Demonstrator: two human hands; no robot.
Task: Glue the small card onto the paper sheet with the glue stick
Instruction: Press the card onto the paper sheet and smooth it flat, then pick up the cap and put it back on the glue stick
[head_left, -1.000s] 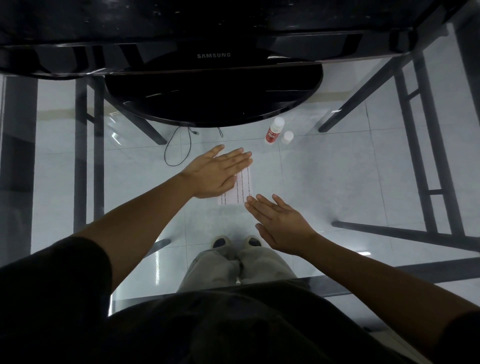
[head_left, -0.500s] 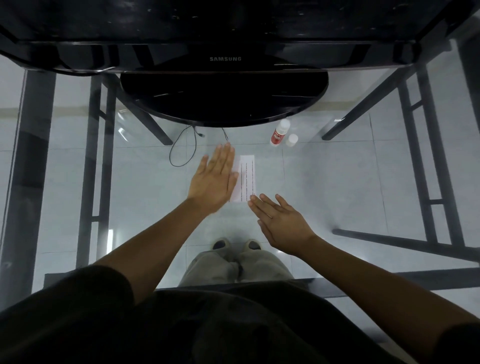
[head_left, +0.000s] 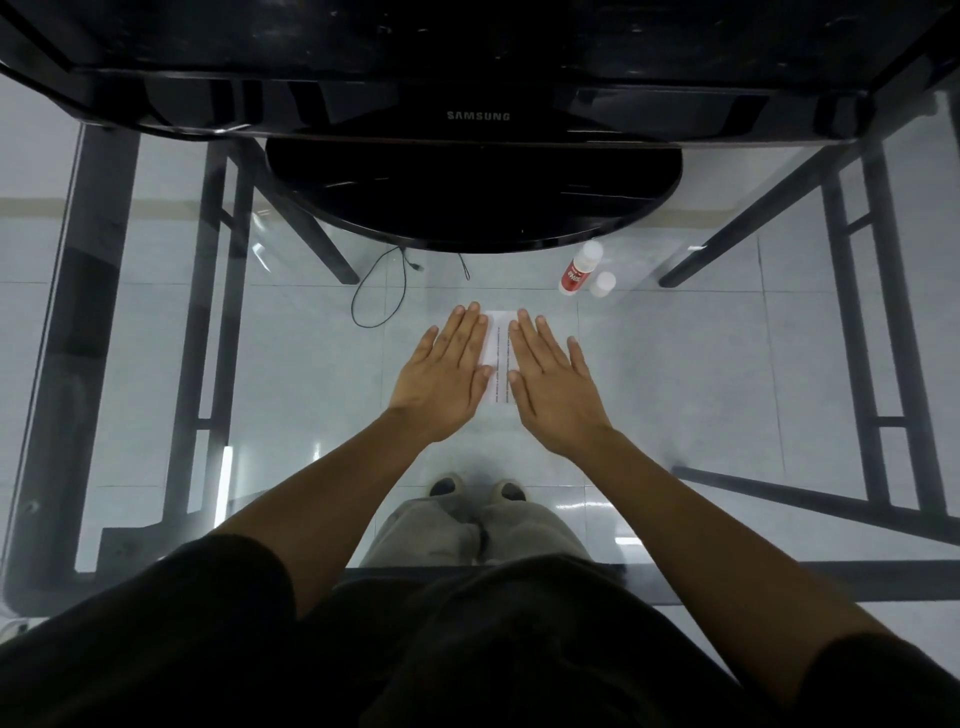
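A white paper sheet (head_left: 500, 358) with lines of small print lies flat on the glass table, mostly covered by my hands. My left hand (head_left: 448, 371) rests palm down on its left part, fingers straight and together. My right hand (head_left: 551, 379) lies palm down on its right part in the same way. Only a narrow strip of paper shows between them. I cannot tell the small card apart from the sheet. The red and white glue stick (head_left: 579, 269) lies beyond the paper to the right, with its white cap (head_left: 602, 284) beside it.
A black Samsung monitor (head_left: 478, 117) with a round black base (head_left: 472, 208) stands at the far side of the glass table (head_left: 727, 374). A thin black cable (head_left: 382, 291) loops left of the paper. Dark table frame bars, a tiled floor and my legs show through the glass.
My right hand has moved forward onto the right part of the paper. My left hand has turned straight and slid to the left part, so both palms lie flat side by side.
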